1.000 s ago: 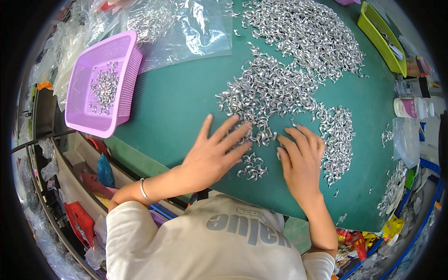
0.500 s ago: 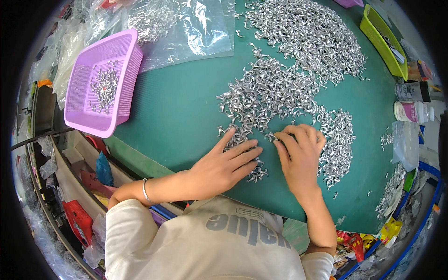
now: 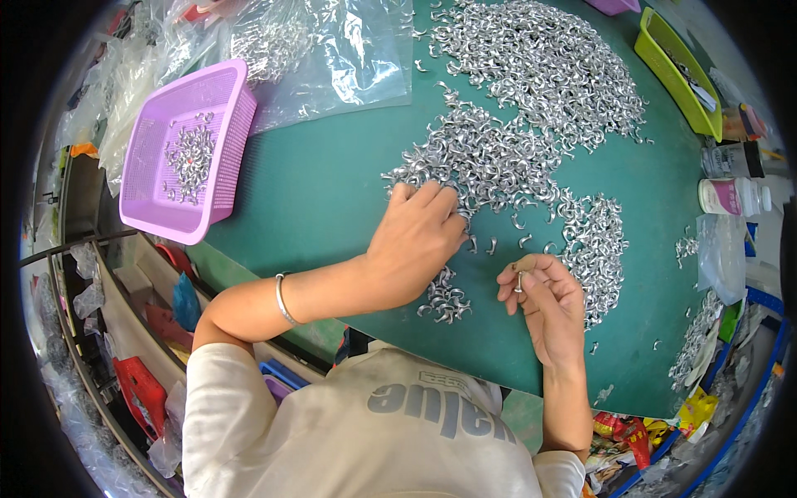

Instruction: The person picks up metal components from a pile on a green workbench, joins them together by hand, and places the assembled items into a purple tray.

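Note:
Small curved silver metal pieces lie in a heap [image 3: 490, 158] on the green tabletop [image 3: 315, 199]. At the heap's near left edge is my left hand [image 3: 419, 241], back up, its fingers curled down among the pieces; what its fingertips hold is hidden. My right hand [image 3: 552, 311] is turned partly palm up, near the right-hand pile [image 3: 598, 249]. Between its thumb and fingers it pinches one small metal piece [image 3: 520, 283]. A small cluster of pieces [image 3: 447, 300] lies just below my left hand, and a few loose ones sit between the two hands.
A purple basket [image 3: 228, 162] with some metal pieces stands at the left. Behind it, a clear plastic bag [image 3: 357, 62] covers more pieces. The largest heap [image 3: 548, 66] is at the far side. A green basket [image 3: 677, 79], jars [image 3: 730, 197] and a small plastic bag [image 3: 721, 257] line the right edge.
My left hand has moved up and right, from lying spread over the pieces to curled fingers. My right hand has drawn back toward me and turned palm up with a piece.

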### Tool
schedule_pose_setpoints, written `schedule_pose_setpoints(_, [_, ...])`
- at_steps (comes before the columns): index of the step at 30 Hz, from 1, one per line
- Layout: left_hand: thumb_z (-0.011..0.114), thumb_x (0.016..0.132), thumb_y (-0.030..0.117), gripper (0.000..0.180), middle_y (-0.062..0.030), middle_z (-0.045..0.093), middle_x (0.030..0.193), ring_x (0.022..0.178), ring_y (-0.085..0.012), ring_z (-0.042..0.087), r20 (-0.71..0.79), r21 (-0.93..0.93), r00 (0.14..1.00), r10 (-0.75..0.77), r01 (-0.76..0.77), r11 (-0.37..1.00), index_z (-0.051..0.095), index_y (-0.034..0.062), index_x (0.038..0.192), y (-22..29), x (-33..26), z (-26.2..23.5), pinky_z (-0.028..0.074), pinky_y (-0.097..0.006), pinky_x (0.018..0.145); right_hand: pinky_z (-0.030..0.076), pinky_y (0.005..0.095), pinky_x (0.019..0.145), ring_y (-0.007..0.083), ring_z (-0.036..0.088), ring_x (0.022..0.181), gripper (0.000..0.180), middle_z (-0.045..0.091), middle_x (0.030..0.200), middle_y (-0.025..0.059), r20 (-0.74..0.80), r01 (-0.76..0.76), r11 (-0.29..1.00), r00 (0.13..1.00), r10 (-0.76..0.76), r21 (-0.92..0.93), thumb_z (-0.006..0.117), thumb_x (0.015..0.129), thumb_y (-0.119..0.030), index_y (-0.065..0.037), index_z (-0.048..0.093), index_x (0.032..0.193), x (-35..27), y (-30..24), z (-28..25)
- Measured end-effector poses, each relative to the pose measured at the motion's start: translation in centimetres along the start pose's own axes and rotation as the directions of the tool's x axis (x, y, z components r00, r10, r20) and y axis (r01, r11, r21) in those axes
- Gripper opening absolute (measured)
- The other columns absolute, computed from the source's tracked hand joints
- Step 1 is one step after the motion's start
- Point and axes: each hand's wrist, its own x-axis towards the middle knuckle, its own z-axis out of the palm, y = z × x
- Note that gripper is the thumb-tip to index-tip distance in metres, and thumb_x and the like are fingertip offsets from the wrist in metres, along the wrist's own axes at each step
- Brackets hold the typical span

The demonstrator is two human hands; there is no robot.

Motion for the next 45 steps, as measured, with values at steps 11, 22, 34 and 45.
schedule_pose_setpoints(11, [0.067,0.067,0.003,0.015,-0.0044,0.047,0.075,0.07,-0.0194,0.045,-0.073,-0.135,0.997,-0.001,-0.009,0.991,0.06,0.005,0.08,0.9,-0.1,-1.3,0.033,-0.031,0.062,0.046,0.0246,0.061,0.0191,0.059,0.079,0.022,0.059,0.1,0.0172,0.011,-0.056,0.984,0.998,0.055,0.17,0.045,0.09,-0.008,0.004,0.051,0.108,-0.7,0.5,-0.3])
schedule_pose_setpoints(22, [0.06,0.079,0.002,0.004,0.0002,0.049,0.074,0.065,-0.0069,0.042,0.385,-0.815,0.901,-0.199,0.433,0.385,0.06,0.0016,0.083,2.2,-1.0,-2.0,0.035,-0.023,0.057,0.05,0.0334,0.073,0.027,0.057,0.094,0.03,0.052,0.113,0.0216,0.085,-0.143,0.902,0.989,0.118,0.407,0.037,0.092,-0.01,0.006,0.044,0.117,-1.5,0.4,0.3])
schedule_pose_setpoints(34, [0.066,0.069,-0.001,0.019,-0.0049,0.051,0.076,0.069,-0.0187,0.048,-0.056,-0.662,0.998,0.037,-0.065,0.747,0.062,0.0036,0.087,3.0,-1.4,-1.0,0.038,-0.03,0.06,0.051,0.0293,0.073,0.0197,0.058,0.091,0.026,0.057,0.106,0.0163,0.025,0.084,0.996,0.996,-0.083,-0.023,0.047,0.085,0.006,0.008,0.048,0.111,-2.8,0.4,1.1])
schedule_pose_setpoints(45, [0.067,0.066,0.003,0.03,-0.0055,0.051,0.079,0.07,-0.022,0.048,-0.188,-0.325,0.971,0.148,-0.204,0.923,0.06,0.005,0.095,4.0,-1.4,-1.7,0.034,-0.032,0.058,0.051,0.0254,0.06,0.0157,0.06,0.075,0.013,0.061,0.09,0.0128,-0.234,0.244,0.954,0.931,-0.28,-0.173,0.054,0.081,0.006,0.006,0.056,0.093,-2.9,-0.7,-1.4])
